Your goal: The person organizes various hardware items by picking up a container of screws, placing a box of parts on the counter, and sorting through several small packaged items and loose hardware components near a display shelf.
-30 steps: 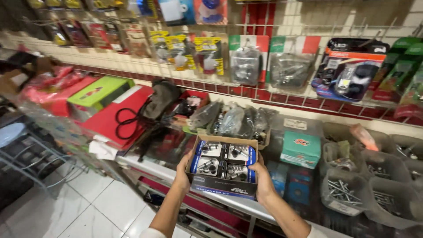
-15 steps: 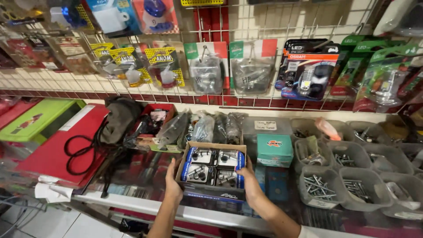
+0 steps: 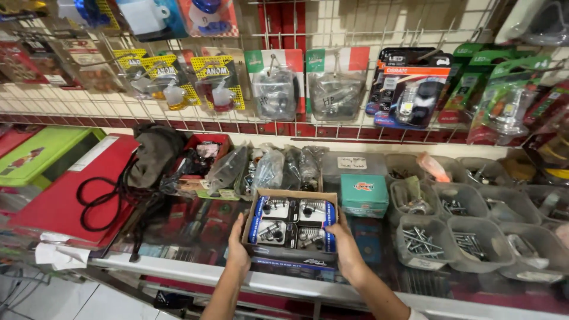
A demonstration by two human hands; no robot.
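Note:
An open cardboard box (image 3: 291,224) with several small blue-and-white packs of metal parts inside rests on the glass counter (image 3: 178,261). My left hand (image 3: 238,252) grips its left side and my right hand (image 3: 345,249) grips its right side. A teal small box (image 3: 364,195) stands just right of it. Clear bags of metal parts (image 3: 269,169) lie right behind it.
Clear plastic tubs of screws and bolts (image 3: 468,231) fill the counter's right side. A black belt loop (image 3: 101,201) lies on red boxes (image 3: 71,189) at left, beside a green box (image 3: 35,155). Blister packs of bulbs (image 3: 409,89) hang on a white wire rack (image 3: 332,18) behind.
The view has tilted and shifted; the box in both hands now sits lower on the glass counter, closer to its front edge. Both hands keep their hold on its sides.

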